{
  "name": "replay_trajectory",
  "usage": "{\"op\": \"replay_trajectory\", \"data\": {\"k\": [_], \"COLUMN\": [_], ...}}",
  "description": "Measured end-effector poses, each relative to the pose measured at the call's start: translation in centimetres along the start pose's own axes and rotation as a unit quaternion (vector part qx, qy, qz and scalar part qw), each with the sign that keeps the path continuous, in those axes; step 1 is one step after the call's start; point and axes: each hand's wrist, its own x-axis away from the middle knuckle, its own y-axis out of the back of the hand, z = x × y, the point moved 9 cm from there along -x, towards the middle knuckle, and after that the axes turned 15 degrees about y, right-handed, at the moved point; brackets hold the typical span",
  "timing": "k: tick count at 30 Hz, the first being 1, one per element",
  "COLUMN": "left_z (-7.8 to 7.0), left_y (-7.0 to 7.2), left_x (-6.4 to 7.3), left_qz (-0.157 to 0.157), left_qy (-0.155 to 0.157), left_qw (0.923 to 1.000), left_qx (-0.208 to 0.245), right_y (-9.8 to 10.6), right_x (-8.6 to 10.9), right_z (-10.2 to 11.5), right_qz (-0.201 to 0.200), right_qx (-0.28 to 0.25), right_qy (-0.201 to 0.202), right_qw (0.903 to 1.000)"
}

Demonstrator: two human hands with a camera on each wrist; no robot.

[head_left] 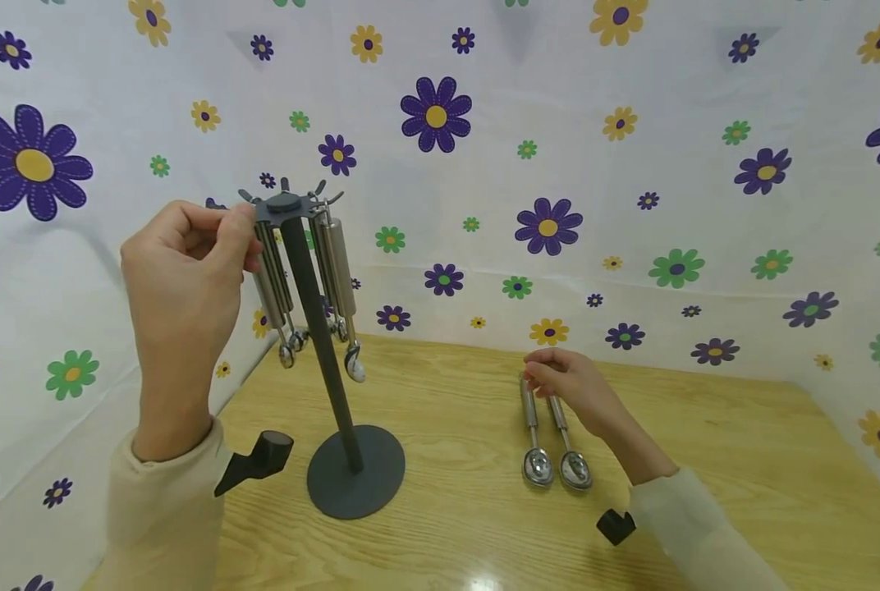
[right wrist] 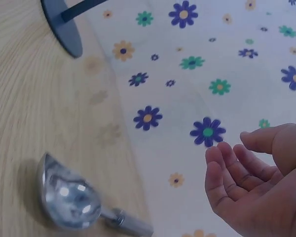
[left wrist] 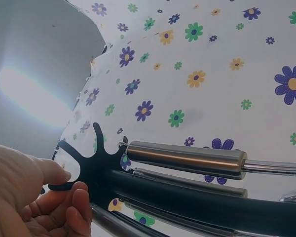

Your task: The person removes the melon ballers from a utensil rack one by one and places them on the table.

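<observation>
A dark grey utensil stand (head_left: pixel 327 353) with a round base stands upright on the left of the table. Several metal utensils hang from its hooks, among them one with a thick steel handle (left wrist: pixel 187 159). At the top of the stand, my left hand (head_left: pixel 189 271) pinches one of the hook arms between thumb and fingers. On the table to the right lie two metal scoops, a left scoop (head_left: pixel 538 466) and a right scoop (head_left: pixel 575 470), bowls toward me. My right hand (head_left: pixel 576 390) is over their handle ends, partly hiding them. In the right wrist view its loosely bent fingers (right wrist: pixel 214 180) hold nothing.
The wood-grain table (head_left: pixel 455 525) carries the stand's round base (head_left: pixel 381 484). A white flower-print cloth (head_left: pixel 484 189) closes off the back and sides. Dark wrist-camera mounts, left mount (head_left: pixel 258 460) and right mount (head_left: pixel 616 526), stick out from the sleeves.
</observation>
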Motion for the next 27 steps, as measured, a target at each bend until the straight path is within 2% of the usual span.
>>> {"op": "replay_trajectory", "data": {"k": [8, 27], "left_z": [-0.1, 0.4], "left_y": [0.0, 0.0], "left_x": [-0.2, -0.3], "left_qz": [0.0, -0.007], "left_qy": [-0.012, 0.005], "left_qw": [0.9999, 0.9993], "left_qx": [0.012, 0.037], "right_y": [-1.4, -5.6], "right_x": [-0.9, -3.8], "right_z": [3.7, 13.3], "right_qz": [0.033, 0.085], "right_qx": [-0.004, -0.025], "right_qy": [0.028, 0.102], "right_qw": [0.9991, 0.9908]}}
